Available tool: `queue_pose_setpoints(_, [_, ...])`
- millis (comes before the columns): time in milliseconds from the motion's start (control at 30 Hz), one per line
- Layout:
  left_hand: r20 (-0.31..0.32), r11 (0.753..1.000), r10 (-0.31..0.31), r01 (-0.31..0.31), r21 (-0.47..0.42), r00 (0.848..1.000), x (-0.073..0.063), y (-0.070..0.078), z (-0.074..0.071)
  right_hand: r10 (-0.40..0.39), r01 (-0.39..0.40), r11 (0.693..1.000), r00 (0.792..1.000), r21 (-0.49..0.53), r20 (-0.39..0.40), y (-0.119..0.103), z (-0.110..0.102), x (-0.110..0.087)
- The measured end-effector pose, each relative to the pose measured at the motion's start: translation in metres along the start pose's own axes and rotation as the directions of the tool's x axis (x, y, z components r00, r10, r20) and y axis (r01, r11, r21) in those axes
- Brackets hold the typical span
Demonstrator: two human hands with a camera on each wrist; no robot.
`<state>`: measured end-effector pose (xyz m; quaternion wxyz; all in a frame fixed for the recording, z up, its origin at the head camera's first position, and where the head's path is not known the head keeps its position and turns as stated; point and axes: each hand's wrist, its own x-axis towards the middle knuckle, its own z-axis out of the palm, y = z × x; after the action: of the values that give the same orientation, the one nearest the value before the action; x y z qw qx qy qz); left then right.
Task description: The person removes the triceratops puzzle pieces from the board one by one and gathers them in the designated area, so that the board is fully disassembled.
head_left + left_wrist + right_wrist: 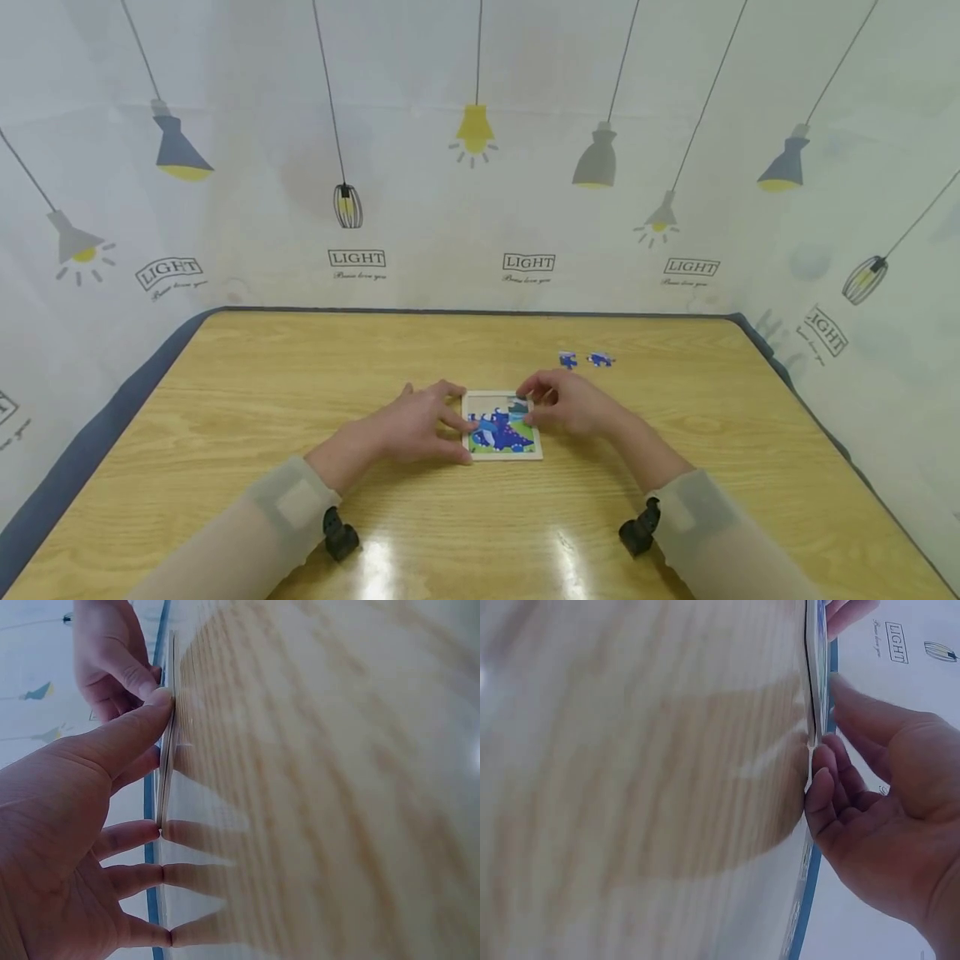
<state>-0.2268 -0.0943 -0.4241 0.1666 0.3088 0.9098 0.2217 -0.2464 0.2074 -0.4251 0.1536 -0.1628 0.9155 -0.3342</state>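
A small jigsaw puzzle in a pale square frame (503, 456) lies on the table, showing a blue dinosaur (504, 435). Part of its upper row is bare backing. My left hand (416, 423) steadies the frame's left side, its fingers spread, with the thumb at the near corner and a fingertip over the picture. At the upper right corner, my right hand (573, 404) has thumb and forefinger about a puzzle piece (517, 407), partly hidden by the fingers. In the right wrist view, the other fingers of the right hand (885, 817) curl beside the frame's edge.
Two loose blue puzzle pieces, one at the left (567, 360) and one at the right (600, 359), lie beyond the right hand. The wooden table (225, 392) ends at a dark edge before a wall covering (420, 150) printed with lamps.
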Motion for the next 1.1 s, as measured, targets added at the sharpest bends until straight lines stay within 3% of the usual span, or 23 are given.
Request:
queue_pose_setpoints(267, [-0.005,1.0,0.006,-0.005,0.01,1.0,-0.0007,0.0003,0.0006,0.034,-0.035,0.999,0.999,-0.035,-0.02,-0.0021,0.0061,0.001])
queue_pose_setpoints(567, [-0.008,1.0,-0.008,0.008,0.006,1.0,0.0,-0.0017,0.002,0.021,-0.022,0.998,1.0,-0.056,-0.022,-0.0068,0.0062,-0.0014])
queue_pose_setpoints(800, [-0.005,1.0,-0.018,0.018,-0.015,1.0,-0.0003,0.0002,0.0013,0.031,-0.031,0.999,1.0,-0.017,-0.001,-0.0047,0.0067,0.002])
queue_pose_setpoints(1100, [-0.002,1.0,-0.004,0.004,-0.011,1.0,-0.0022,0.0013,-0.0007,-0.018,0.019,0.999,0.999,-0.039,0.04,-0.003,0.0072,0.0036])
